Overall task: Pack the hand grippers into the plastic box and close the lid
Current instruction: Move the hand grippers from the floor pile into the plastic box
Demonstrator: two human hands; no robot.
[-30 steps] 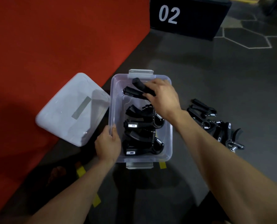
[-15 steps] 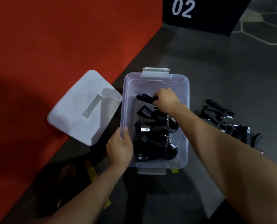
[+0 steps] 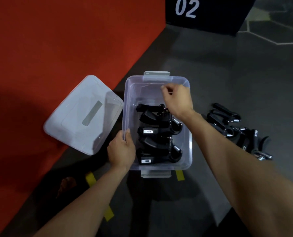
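Inside the clear plastic box [image 3: 187, 127] on the grey floor [image 3: 227, 79], black hand grippers [image 3: 157, 132] lie stacked, long axes crosswise, handles pointing left. Left hand [image 3: 121, 151] clasps the box's left rim; right hand [image 3: 178, 100] hovers above the far end, fingers loosely curled, holding nothing. More black grippers [image 3: 236, 132] lie heaped to the right. A translucent lid [image 3: 82, 115] rests on red matting [image 3: 56, 40]. The right forearm hides part of the stack.
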